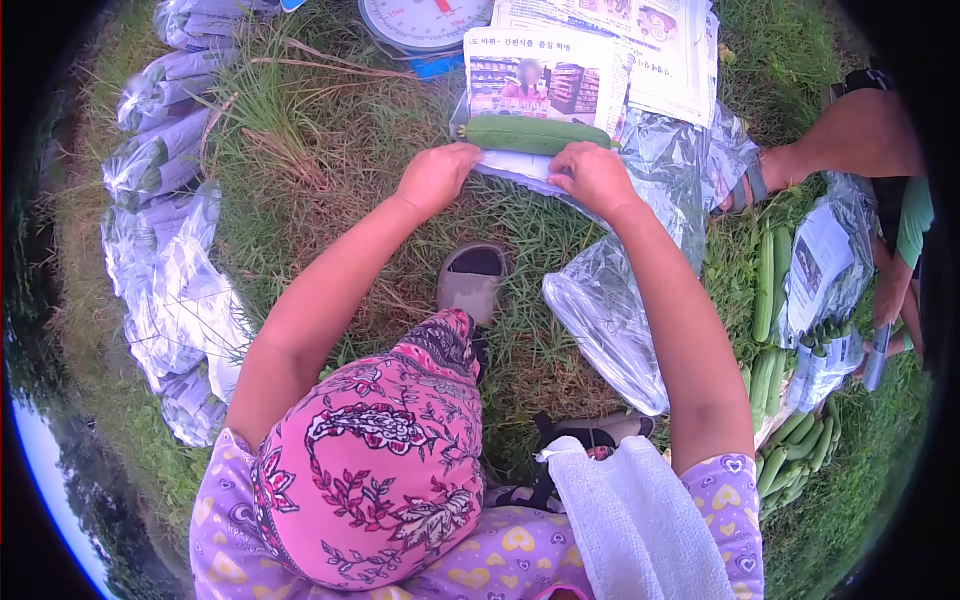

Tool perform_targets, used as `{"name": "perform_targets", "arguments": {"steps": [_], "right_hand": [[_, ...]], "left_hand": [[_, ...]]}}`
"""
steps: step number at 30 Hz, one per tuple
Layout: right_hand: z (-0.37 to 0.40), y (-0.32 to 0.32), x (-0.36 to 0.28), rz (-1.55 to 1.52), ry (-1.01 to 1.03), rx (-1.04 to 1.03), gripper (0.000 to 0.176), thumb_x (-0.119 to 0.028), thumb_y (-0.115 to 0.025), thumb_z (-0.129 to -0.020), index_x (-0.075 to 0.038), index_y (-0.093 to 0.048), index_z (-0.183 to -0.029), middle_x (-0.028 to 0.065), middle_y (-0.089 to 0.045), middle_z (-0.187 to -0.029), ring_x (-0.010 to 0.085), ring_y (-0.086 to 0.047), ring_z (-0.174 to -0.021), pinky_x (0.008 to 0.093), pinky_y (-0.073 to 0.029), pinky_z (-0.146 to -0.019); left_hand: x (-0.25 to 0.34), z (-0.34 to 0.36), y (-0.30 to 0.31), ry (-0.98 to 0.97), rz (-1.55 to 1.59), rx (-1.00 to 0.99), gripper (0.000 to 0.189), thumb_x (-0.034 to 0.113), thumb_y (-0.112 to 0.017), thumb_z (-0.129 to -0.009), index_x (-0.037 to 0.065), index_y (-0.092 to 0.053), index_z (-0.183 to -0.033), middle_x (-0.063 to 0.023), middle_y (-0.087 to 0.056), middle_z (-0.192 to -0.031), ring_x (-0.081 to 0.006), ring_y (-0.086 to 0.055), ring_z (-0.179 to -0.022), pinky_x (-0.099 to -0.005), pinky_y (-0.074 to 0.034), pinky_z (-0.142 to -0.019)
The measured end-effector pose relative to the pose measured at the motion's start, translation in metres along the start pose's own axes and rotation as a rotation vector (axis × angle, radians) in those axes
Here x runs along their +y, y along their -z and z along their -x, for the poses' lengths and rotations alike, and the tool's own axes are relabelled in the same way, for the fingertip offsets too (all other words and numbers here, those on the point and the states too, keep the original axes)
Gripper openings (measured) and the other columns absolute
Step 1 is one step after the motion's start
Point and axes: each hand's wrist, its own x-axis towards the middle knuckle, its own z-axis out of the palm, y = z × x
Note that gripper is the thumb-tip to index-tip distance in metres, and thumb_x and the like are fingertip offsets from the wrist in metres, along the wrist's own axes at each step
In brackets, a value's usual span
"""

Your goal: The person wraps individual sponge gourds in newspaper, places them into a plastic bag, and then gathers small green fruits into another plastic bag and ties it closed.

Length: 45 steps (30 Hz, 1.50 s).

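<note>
A long green luffa gourd (535,135) lies crosswise on a printed newspaper sheet (550,75). Below the luffa, my left hand (438,178) is closed at the left side of the sheet's near edge, its fingertips near the stem end. My right hand (597,178) pinches that same edge further right, with its knuckles close beside the other end of the luffa. The fingertips of both hands are partly hidden. Under the newspaper, clear plastic bags (655,165) spread over the grass.
A dial scale (425,20) and a newspaper stack (670,60) stand at the far side. Wrapped bundles (160,230) line the left. At right are loose luffas (766,285), a heap of green vegetables (797,455) and another person's leg (840,135) and hand (888,290).
</note>
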Motion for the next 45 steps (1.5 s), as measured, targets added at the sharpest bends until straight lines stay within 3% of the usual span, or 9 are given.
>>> {"name": "perform_targets", "arguments": {"steps": [5,8,14,26,35,41,45], "right_hand": [[-0.002,-0.003,0.002,-0.013,-0.01,0.003,0.012,-0.021,-0.069,-0.078,-0.011,-0.07,-0.084,0.0054,-0.067,-0.089,0.0256,-0.063,-0.084,0.0374,-0.051,-0.075],[-0.004,-0.005,0.0,0.064,0.034,0.005,0.012,-0.02,-0.068,-0.077,-0.011,-0.07,-0.084,0.0056,-0.066,-0.088,0.0262,-0.062,-0.084,0.0376,-0.05,-0.075],[-0.004,-0.002,-0.007,-0.07,0.028,0.022,0.014,-0.02,-0.069,-0.076,-0.01,-0.07,-0.085,0.0062,-0.066,-0.089,0.0263,-0.062,-0.085,0.0375,-0.05,-0.076],[-0.002,-0.005,-0.002,-0.019,0.03,0.029,0.013,-0.019,-0.07,-0.076,-0.01,-0.069,-0.085,0.0055,-0.066,-0.09,0.0257,-0.061,-0.09,0.0376,-0.05,-0.079],[-0.006,-0.01,0.0,0.018,0.01,0.051,0.01,-0.016,-0.06,-0.081,-0.009,-0.067,-0.082,0.0081,-0.067,-0.085,0.0276,-0.063,-0.083,0.0395,-0.05,-0.076],[-0.001,-0.004,-0.011,-0.101,-0.068,0.061,0.011,-0.017,-0.061,-0.081,-0.007,-0.064,-0.084,0.0132,-0.066,-0.078,0.0306,-0.063,-0.073,0.0413,-0.05,-0.071],[0.009,0.004,-0.027,-0.087,-0.045,0.052,0.009,-0.014,-0.06,-0.079,-0.008,-0.064,-0.084,0.0111,-0.066,-0.082,0.0298,-0.063,-0.084,0.0417,-0.05,-0.075]], "left_hand": [[0.001,0.0,0.004,0.015,-0.004,-0.021,0.017,0.006,-0.057,-0.085,0.006,-0.067,-0.099,-0.0103,-0.067,-0.103,-0.0288,-0.065,-0.089,-0.037,-0.054,-0.078],[0.0,-0.001,0.003,0.01,-0.008,-0.007,0.017,0.006,-0.057,-0.085,0.007,-0.067,-0.099,-0.0102,-0.067,-0.103,-0.0286,-0.065,-0.089,-0.0368,-0.054,-0.078],[-0.001,0.0,0.002,0.004,0.013,0.013,0.017,0.013,-0.053,-0.088,0.007,-0.066,-0.097,-0.0098,-0.066,-0.101,-0.0306,-0.064,-0.085,-0.0396,-0.053,-0.076],[0.001,0.002,0.002,0.03,-0.02,-0.021,0.018,0.009,-0.058,-0.085,0.007,-0.068,-0.1,-0.0091,-0.067,-0.103,-0.0276,-0.065,-0.089,-0.0364,-0.054,-0.078],[0.005,0.001,0.004,0.073,-0.004,-0.051,0.018,0.013,-0.061,-0.084,0.008,-0.068,-0.1,-0.0081,-0.067,-0.104,-0.0264,-0.064,-0.095,-0.0373,-0.052,-0.084],[0.023,-0.008,0.011,-0.087,-0.085,0.12,0.015,0.02,-0.063,-0.082,0.012,-0.068,-0.094,-0.0034,-0.067,-0.094,-0.0216,-0.059,-0.097,-0.0369,-0.043,-0.088],[0.017,-0.012,0.01,-0.089,-0.083,0.044,0.012,0.018,-0.066,-0.078,0.012,-0.069,-0.088,-0.0016,-0.067,-0.092,-0.0209,-0.059,-0.093,-0.0358,-0.044,-0.085]]}}
